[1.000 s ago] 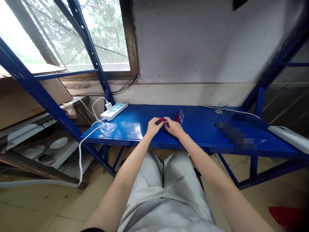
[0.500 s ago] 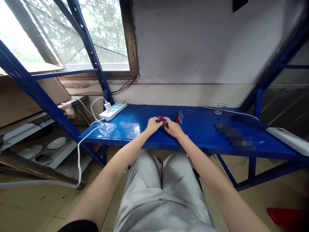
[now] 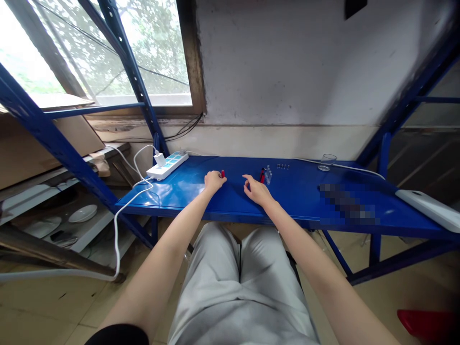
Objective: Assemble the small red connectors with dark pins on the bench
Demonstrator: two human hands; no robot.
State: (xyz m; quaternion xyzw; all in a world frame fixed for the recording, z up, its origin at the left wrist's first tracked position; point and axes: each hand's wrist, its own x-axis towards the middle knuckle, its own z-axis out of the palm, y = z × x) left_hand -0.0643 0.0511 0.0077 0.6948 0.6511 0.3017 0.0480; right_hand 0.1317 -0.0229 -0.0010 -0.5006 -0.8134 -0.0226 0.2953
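Observation:
My left hand (image 3: 214,181) is over the middle of the blue table (image 3: 187,201), fingers closed on a small red cylinder-like piece (image 3: 223,173) that stands out upright from its fingertips. To the right, apart from it, my right hand (image 3: 257,190) has its index finger stretched out and the others loosely bent, with nothing visible in it. Just beyond the right hand lie small red and black pieces (image 3: 262,176) beside several clear plastic pieces (image 3: 269,174). Several tiny metallic pieces (image 3: 283,166) form a row farther back.
A white power strip (image 3: 167,166) with a plug and cable sits at the table's back left. A clear glass (image 3: 327,162) stands at the back right. Nearer lies a pixelated dark object (image 3: 347,203), and a white flat device (image 3: 427,208) rests at the right end. Blue metal posts (image 3: 131,62) frame the table.
My hands were together at the red piece. The left hand has moved left with it, now holding it upright. My right hand has let go, staying nearly in place with its index finger extended.

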